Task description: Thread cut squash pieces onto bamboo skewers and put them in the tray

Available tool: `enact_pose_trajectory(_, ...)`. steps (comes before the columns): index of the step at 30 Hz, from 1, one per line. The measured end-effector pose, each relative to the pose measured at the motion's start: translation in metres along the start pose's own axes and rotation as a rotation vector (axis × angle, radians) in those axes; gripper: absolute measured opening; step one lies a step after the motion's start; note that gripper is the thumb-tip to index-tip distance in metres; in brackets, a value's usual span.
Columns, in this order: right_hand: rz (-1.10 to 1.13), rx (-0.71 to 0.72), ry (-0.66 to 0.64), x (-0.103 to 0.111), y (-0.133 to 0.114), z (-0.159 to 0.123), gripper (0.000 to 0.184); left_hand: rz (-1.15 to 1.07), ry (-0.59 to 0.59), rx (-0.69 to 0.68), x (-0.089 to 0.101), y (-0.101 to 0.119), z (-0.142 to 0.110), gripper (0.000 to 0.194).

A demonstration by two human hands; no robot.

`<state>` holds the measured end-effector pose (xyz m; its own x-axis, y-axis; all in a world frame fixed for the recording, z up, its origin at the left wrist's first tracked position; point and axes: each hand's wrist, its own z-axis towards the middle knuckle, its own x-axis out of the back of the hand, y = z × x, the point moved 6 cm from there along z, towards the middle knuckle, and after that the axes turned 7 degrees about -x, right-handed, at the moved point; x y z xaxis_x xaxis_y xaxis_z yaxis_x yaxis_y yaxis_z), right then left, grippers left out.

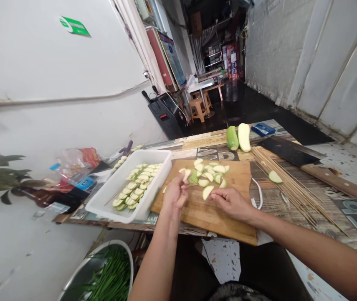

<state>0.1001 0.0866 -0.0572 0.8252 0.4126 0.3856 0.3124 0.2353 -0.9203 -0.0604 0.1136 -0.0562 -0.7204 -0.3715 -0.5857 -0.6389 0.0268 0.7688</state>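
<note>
Over the left part of the wooden cutting board [228, 230], my left hand [176, 193] is closed with pale zucchini slices [185, 173] at its fingertips. Whether a skewer runs through them I cannot tell. My right hand [231, 201] pinches the edge of a half-round zucchini slice [207, 192] low over the board. Loose cut slices [219, 169] with green rims lie scattered on the board just beyond both hands. To the left, a white plastic tray [95, 205] holds rows of skewered zucchini slices [139, 184].
Right of the board lie thin wooden skewers [294, 194], a single slice [274, 177] and a cleaver [291, 152]. A green zucchini [232, 138], a peeled-looking one [244, 137] and a blue box [262, 129] sit at the back. A bowl of green stalks [111, 271] stands below left.
</note>
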Motion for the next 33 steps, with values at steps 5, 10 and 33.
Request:
enact_pose_trajectory(5, 0.015, 0.01, 0.019, 0.001, 0.0, 0.001, 0.027, 0.02, -0.021, 0.036, -0.001, -0.013, -0.002, 0.003)
enact_pose_trajectory(10, 0.02, 0.006, 0.036, 0.002, 0.002, 0.002, 0.027, 0.074, -0.056, 0.02, -0.003, -0.021, -0.005, 0.008)
enact_pose_trajectory(33, 0.012, 0.003, 0.436, 0.06, -0.003, 0.006, 0.028, 0.83, -0.104, -0.621, -0.014, 0.006, -0.019, 0.027)
